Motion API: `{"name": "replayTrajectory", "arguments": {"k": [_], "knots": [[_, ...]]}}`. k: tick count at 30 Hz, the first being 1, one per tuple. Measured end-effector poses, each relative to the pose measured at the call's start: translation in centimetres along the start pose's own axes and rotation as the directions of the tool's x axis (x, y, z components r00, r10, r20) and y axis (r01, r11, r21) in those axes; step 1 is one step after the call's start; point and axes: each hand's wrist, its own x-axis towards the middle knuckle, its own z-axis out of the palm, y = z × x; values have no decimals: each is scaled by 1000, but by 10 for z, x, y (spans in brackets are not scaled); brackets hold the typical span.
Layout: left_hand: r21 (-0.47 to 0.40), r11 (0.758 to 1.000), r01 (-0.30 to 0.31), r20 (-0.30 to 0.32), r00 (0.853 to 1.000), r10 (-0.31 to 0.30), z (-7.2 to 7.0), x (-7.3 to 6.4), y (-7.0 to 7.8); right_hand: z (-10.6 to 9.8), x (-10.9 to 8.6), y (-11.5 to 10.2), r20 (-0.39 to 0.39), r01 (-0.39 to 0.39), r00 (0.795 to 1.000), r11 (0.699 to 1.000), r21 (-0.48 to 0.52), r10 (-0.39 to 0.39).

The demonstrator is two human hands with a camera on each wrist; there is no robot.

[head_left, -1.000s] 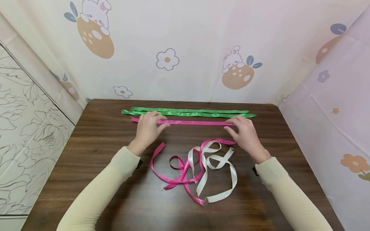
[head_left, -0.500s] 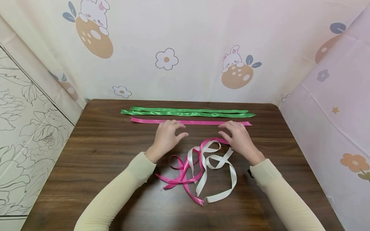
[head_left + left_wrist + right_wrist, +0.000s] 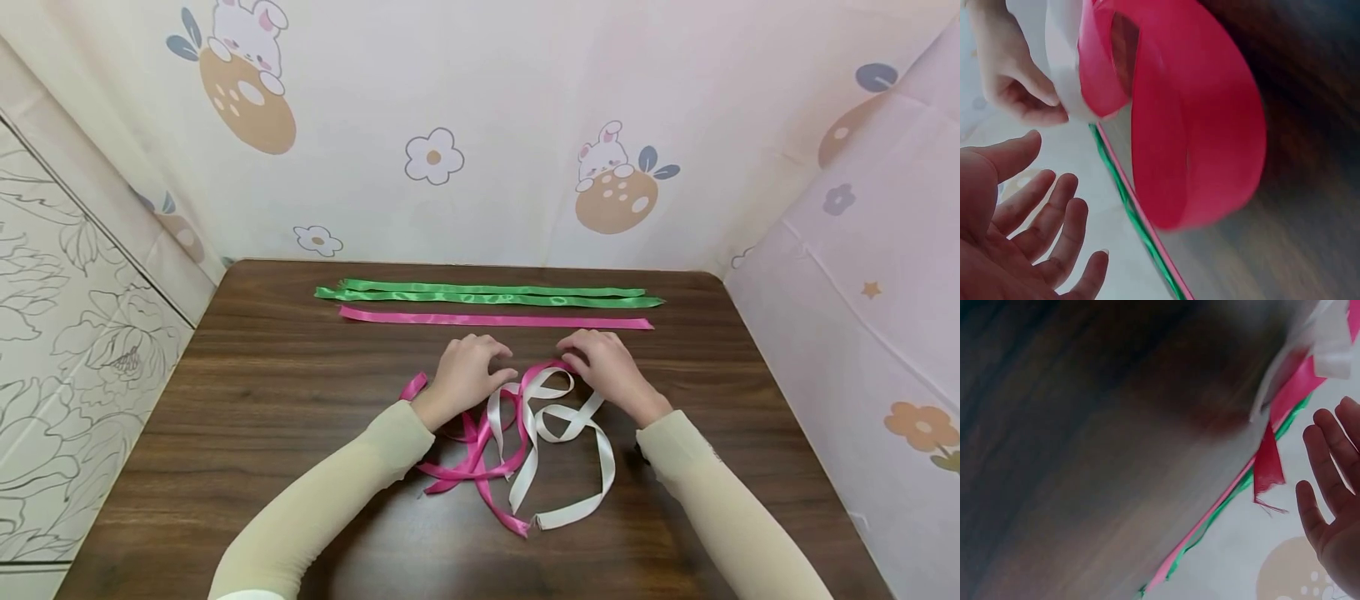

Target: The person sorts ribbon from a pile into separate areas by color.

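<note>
Loosely curled above the tangle's left side, my left hand [image 3: 468, 367] holds nothing; its spread fingers [image 3: 1060, 200] show in the left wrist view. At the upper right end of a loose pink ribbon [image 3: 517, 450], my right hand [image 3: 607, 362] hovers or touches it, with parted fingers [image 3: 1329, 469] in the right wrist view. That ribbon's frayed end [image 3: 1268, 465] hangs apart from those fingers. A looped white ribbon [image 3: 606, 467] lies tangled with the pink one. Behind both hands a straight pink ribbon [image 3: 495, 320] lies flat, parallel to two green ribbons [image 3: 465, 296].
The brown wooden table [image 3: 262, 392] ends at the back against a patterned curtain [image 3: 510, 208] with rabbits and flowers. Another printed curtain [image 3: 847, 275] hangs on the right, and a line-drawn floral panel [image 3: 75, 358] stands on the left.
Both hands have left the straight pink ribbon and come toward the front and inward over the tangled ribbons. The straight pink ribbon stays flat by the green ones.
</note>
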Motion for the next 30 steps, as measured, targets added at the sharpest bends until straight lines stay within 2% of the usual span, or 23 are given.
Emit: {"name": "replayTrajectory", "arguments": {"k": [7, 13, 20, 25, 30], "knots": [[2, 1000, -22, 45, 999, 22, 12, 5, 11, 7, 1, 6, 48, 28, 998, 999, 22, -29], [27, 999, -26, 70, 997, 24, 25, 9, 13, 11, 1, 6, 72, 55, 996, 998, 8, -56], [60, 998, -35, 88, 996, 30, 32, 9, 16, 11, 1, 2, 102, 55, 993, 998, 9, -56], [77, 996, -53, 73, 996, 47, 36, 8, 16, 9, -1, -1, 107, 54, 993, 998, 16, -56], [84, 993, -79, 17, 997, 77, 36, 7, 16, -1, -4, -8, 56, 71, 996, 996, 48, -73]]}}
